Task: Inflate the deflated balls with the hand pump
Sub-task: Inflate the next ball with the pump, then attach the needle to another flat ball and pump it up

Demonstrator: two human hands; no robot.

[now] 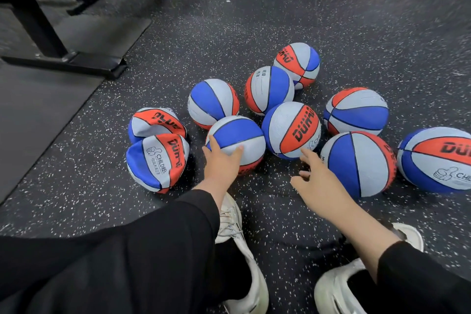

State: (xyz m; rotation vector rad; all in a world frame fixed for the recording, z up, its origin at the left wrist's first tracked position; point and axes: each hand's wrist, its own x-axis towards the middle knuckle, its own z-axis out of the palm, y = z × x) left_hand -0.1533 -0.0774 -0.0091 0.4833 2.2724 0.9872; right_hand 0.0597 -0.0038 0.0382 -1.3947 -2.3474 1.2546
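Nine balls crowd the floor (254, 20); my left grip (221, 163) spreads wide on the nearest ball (235, 143) to steady it, right grip (318, 178) loose, empty, reaching beside. Two crumpled balls (158, 150) lie left.

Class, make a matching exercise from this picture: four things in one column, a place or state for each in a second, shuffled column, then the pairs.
Things
1. Left hand
2. Right hand
3. Crumpled ball
4. White shoes

States
A. Caved in, far left of the group
B. On the floor under the arms
C. Fingers spread on a round ball
D. Fingers open, gripping nothing

Pairs: 1-C, 2-D, 3-A, 4-B
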